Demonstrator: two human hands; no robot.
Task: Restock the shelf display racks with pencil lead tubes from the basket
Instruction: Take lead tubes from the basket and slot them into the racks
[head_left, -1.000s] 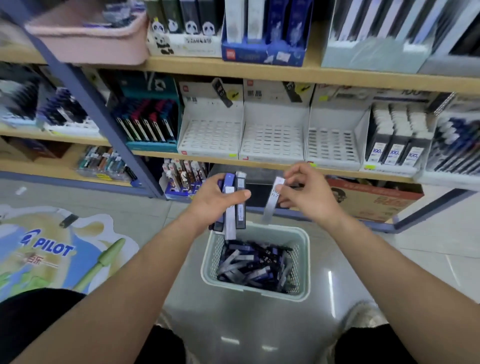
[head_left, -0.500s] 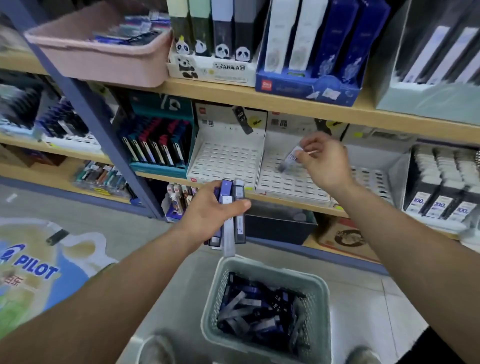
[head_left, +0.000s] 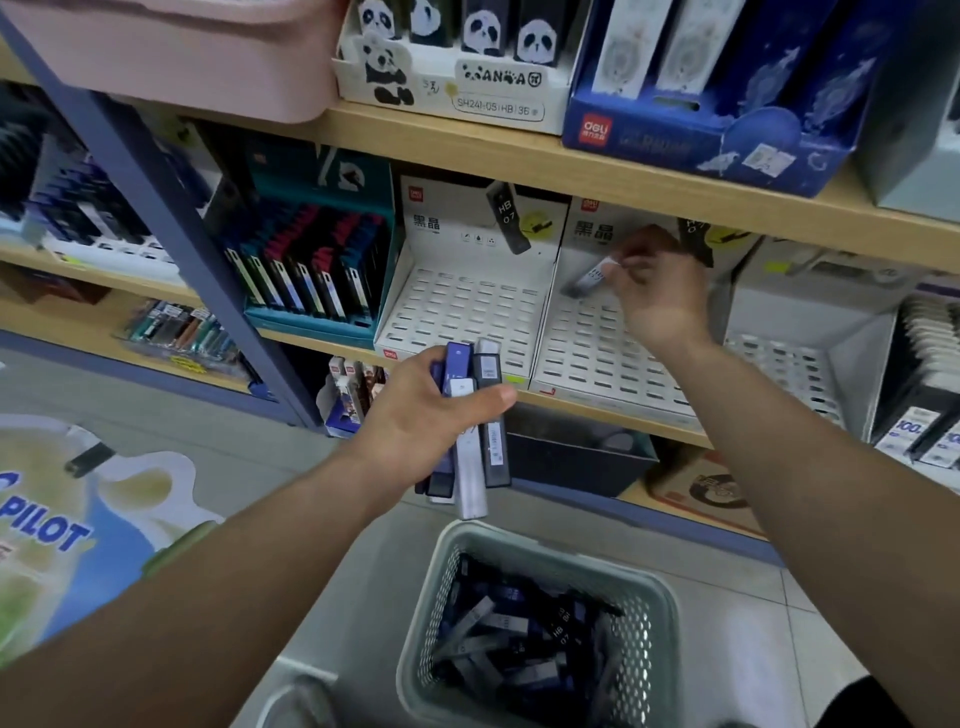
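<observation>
The right hand (head_left: 657, 296) is raised to the middle shelf, its fingertips pinched on one slim grey-and-clear plastic pencil lead tube (head_left: 589, 280). The tube slants down to the left, blurred, over the upper rows of a white cardboard display rack with a sloping slotted tray (head_left: 587, 358); whether its lower end touches a slot cannot be told. The left hand (head_left: 426, 421) is lower and nearer, with fingers and thumb curled round an upright bundle of dark blue, grey and black lead tubes (head_left: 475, 447), the thumb lying across their fronts. Just left of the middle rack stands a second white slotted rack (head_left: 457, 312) with a black HB 07 tube printed on its backboard, and to the right is a third white slotted rack (head_left: 789, 358). All three sit on a pale wooden shelf board (head_left: 571, 401). Below the hands, on the grey tiled floor (head_left: 337, 545), a pale grey-green perforated plastic basket (head_left: 662, 608) holds a loose heap of more lead tubes (head_left: 519, 639). Left of the racks is a teal display box of dark pens (head_left: 311, 280), next to a blue metal upright (head_left: 156, 208). The shelf above carries a white panda-printed carton (head_left: 452, 88), a blue carton (head_left: 701, 135) and a pink plastic tub (head_left: 208, 57). A PILOT floor sticker (head_left: 52, 530) lies at far left.
</observation>
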